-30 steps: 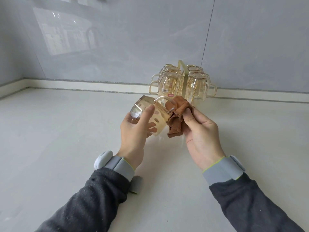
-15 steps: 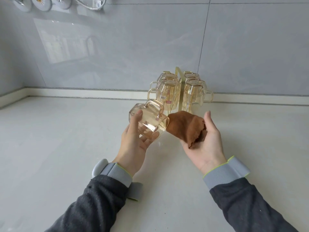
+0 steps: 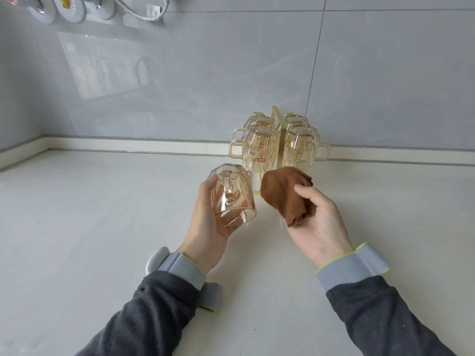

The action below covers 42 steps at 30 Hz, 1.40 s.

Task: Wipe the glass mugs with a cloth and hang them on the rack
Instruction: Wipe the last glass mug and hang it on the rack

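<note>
Mug [image 3: 232, 197] cradled in left hand [image 3: 208, 222] fingers; right hand [image 3: 318, 222] fingers clasp cloth [image 3: 284, 194].

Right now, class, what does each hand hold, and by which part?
The left hand holds a glass mug around its body, handle free. The right hand holds a brown cloth, draped over its fingers, thumb pinning it.

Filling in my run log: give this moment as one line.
left hand: holds glass mug | right hand: holds brown cloth, apart from mug | rack: four mugs hung
</note>
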Available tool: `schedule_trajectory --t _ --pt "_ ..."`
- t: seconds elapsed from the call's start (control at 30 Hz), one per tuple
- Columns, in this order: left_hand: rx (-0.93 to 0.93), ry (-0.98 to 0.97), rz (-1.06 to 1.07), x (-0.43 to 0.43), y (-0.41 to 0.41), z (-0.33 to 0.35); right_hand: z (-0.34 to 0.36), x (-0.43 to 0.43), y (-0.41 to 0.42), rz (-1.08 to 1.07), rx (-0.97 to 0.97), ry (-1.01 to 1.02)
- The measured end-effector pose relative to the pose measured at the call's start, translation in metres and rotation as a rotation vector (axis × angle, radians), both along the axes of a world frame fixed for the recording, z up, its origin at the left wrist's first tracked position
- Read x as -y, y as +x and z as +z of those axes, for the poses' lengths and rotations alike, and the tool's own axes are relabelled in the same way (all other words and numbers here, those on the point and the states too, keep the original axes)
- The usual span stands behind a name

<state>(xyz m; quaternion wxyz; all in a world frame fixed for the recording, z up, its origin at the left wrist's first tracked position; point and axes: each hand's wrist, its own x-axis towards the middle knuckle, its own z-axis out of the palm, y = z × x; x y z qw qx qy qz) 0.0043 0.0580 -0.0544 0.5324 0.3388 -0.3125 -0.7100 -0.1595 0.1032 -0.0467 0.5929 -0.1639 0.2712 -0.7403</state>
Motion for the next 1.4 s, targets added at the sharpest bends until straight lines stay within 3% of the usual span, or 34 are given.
schedule_trajectory --t 0.3,0.47,0.73,0.9,1.1,1.4 --pt "0.043 -0.014 -0.048 -0.003 0.000 0.002 0.000 0.003 0.002 -0.199 -0.249 -0.005" --pt "0.096 -0.023 -0.105 -0.006 0.000 0.005 -0.003 0.006 0.007 -0.305 -0.534 -0.082" --pt "0.223 -0.085 -0.216 -0.008 -0.003 0.001 -0.006 0.003 0.005 -0.729 -1.036 -0.224" --pt "0.257 -0.136 -0.254 -0.011 -0.004 0.002 -0.012 0.000 0.012 -0.703 -1.280 -0.369" --pt "0.240 -0.162 -0.173 -0.009 -0.003 0.001 -0.010 -0.006 0.026 -0.337 -1.217 -0.451" --pt "0.238 -0.165 -0.179 -0.010 -0.004 0.002 -0.010 -0.002 0.022 -0.489 -1.163 -0.487"
